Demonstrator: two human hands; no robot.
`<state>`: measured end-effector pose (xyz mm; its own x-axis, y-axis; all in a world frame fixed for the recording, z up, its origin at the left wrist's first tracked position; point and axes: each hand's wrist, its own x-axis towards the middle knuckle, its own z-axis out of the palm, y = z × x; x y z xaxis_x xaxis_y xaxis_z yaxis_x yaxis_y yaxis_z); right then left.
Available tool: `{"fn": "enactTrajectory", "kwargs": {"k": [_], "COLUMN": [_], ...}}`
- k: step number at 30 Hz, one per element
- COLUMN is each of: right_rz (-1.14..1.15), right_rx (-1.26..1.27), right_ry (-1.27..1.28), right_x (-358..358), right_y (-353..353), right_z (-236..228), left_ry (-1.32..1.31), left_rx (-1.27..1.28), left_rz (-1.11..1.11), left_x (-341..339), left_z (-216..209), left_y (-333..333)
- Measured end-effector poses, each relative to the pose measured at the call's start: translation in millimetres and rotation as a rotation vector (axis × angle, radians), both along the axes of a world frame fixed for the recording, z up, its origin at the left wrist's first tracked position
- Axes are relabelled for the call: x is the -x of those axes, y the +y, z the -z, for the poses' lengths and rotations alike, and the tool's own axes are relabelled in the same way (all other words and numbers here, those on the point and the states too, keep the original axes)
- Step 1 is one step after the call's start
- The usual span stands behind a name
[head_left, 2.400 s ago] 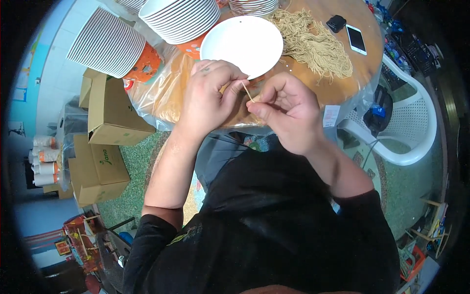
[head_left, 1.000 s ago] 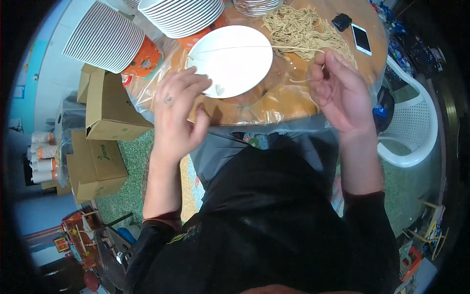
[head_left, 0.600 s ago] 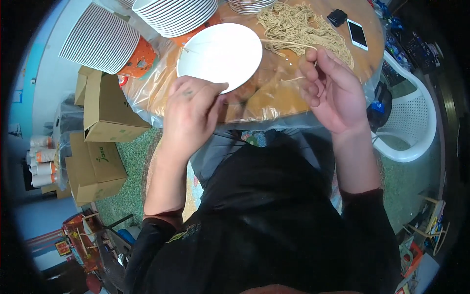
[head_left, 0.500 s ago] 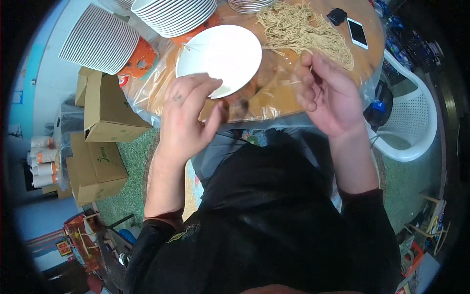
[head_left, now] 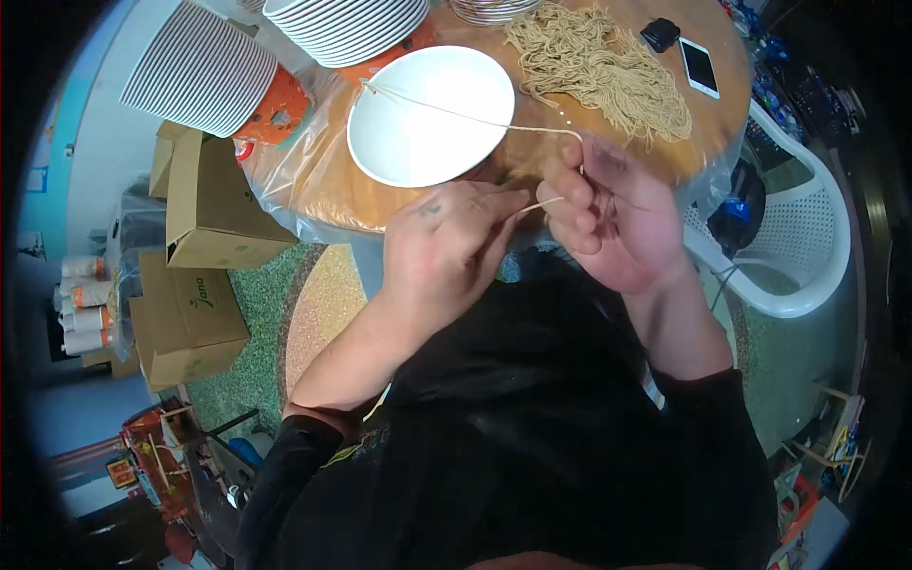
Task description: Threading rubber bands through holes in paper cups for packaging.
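Observation:
A white round paper tub (head_left: pixel 432 142) sits at the table's near edge, its open mouth toward me. A thin beige string (head_left: pixel 537 128) is fastened at the tub's left rim and runs across the mouth to my right hand (head_left: pixel 627 218). My right hand's fingers are curled, with the string passing over and between them. My left hand (head_left: pixel 437 237) is closed beside it, pinching the short stretch of string that leads to the right fingers. A heap of cut beige strings (head_left: pixel 608 71) lies just beyond my right hand.
Stacks of white-rimmed orange tubs (head_left: pixel 204 81) stand at the table's far left. A phone (head_left: pixel 698 66) and a small black object (head_left: pixel 660 35) lie at the right. A white plastic chair (head_left: pixel 817 218) is beside the table; cardboard boxes (head_left: pixel 214 218) stand left.
My left hand has moved from the tub's near rim rightward to my right hand and closed on the string. My right hand has shifted slightly left and nearer, and the string is drawn across the tub.

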<state>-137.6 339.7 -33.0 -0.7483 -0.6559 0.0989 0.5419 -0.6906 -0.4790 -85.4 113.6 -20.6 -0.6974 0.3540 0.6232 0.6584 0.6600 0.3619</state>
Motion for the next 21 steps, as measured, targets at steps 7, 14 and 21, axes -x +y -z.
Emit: {"fn": "enactTrajectory", "kwargs": {"k": [7,14,21], "right_rz": [0.585,0.504,0.429], "right_rx": [-0.673,-0.552,-0.583], "right_ry": [0.111,0.536,0.443], "right_x": [-12.8,-43.5,-36.8], "right_y": [-20.2,-41.6,-48.2], "right_z": [0.4,22.7,58.0], "left_ry": [-0.006,0.033,0.010], "left_rx": [0.026,0.061,0.126], "left_rz": [-0.044,-0.064,0.002], "left_x": [-7.6,-9.3,-13.3], "left_z": [1.0,-0.2,-8.9], "left_y": [-8.1,-14.7,-15.3]}}
